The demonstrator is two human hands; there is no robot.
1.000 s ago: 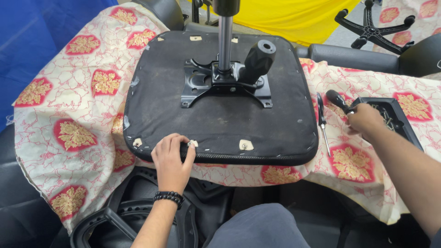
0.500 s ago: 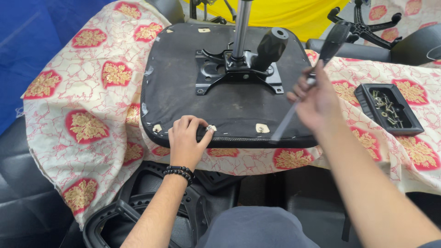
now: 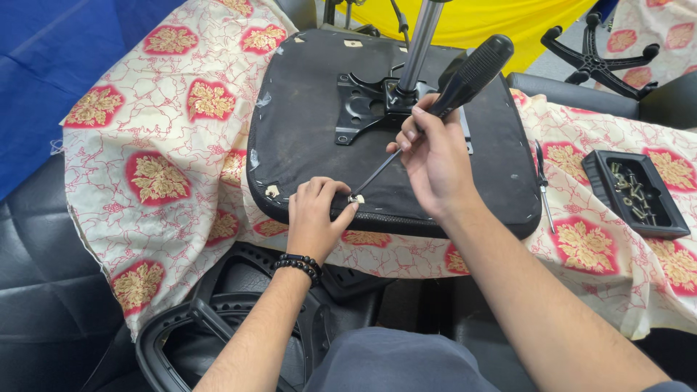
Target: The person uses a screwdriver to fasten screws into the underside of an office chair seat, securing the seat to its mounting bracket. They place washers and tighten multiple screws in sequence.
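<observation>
An upturned black chair seat (image 3: 305, 131) lies on a patterned cloth, its metal mechanism plate (image 3: 367, 105) and grey gas-lift column (image 3: 420, 43) pointing up. My right hand (image 3: 435, 163) grips a black-handled screwdriver (image 3: 468, 76); its thin shaft slants down to the seat's near edge. My left hand (image 3: 316, 218) rests on that near edge, with the fingertips pinched right at the screwdriver tip (image 3: 354, 196). Whether a screw sits under the tip is hidden by my fingers.
A black tray (image 3: 664, 218) of several screws sits on the cloth at the right. A second screwdriver (image 3: 544, 185) lies beside the seat. A black chair base (image 3: 592, 58) stands at the back right, and a black plastic chair part (image 3: 218, 319) lies near my knees.
My right hand picked up the screwdriver from beside the tray and brought it over the seat, tip down to the near edge by my left hand. The view shifted left.
</observation>
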